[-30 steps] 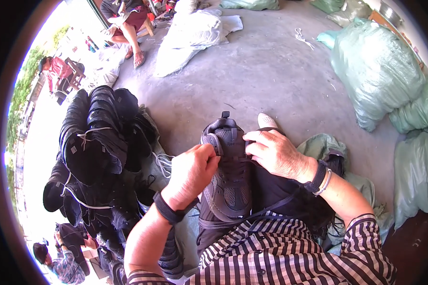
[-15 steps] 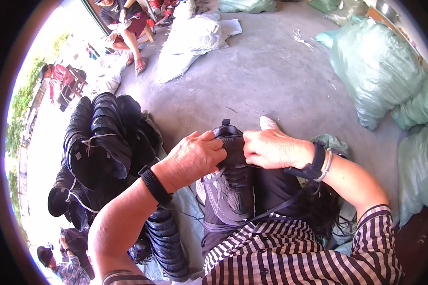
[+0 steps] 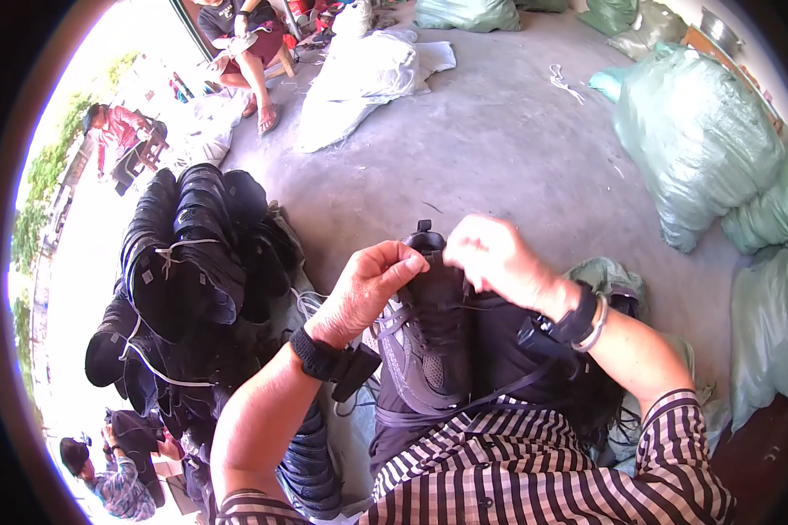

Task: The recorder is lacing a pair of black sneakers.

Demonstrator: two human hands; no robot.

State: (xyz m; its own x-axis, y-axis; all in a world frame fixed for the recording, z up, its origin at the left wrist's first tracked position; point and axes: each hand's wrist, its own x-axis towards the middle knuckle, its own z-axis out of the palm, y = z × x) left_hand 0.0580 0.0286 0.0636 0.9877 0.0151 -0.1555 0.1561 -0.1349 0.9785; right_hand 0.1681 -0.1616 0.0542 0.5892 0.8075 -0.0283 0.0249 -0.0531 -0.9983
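A black and grey shoe upper rests on my lap, its toe toward me and its heel loop pointing away. My left hand is closed in a pinch of thumb and forefinger at the left edge of the tongue, near the collar opening. My right hand hovers over the right side of the collar, its fingers bent and smeared by motion; whether they hold anything is unclear. A thin dark lace shows just below its fingers. Black straps with small boxes circle both wrists.
Tied stacks of black shoe uppers stand at my left. Large pale green sacks fill the right side. A white sack lies ahead on the concrete floor, near a seated person. Two more people sit at the left.
My right hand has lifted slightly off the collar and blurred. My left hand has turned, from curled fingers on the upper's left side to a thumb-and-forefinger pinch. The view has shifted slightly.
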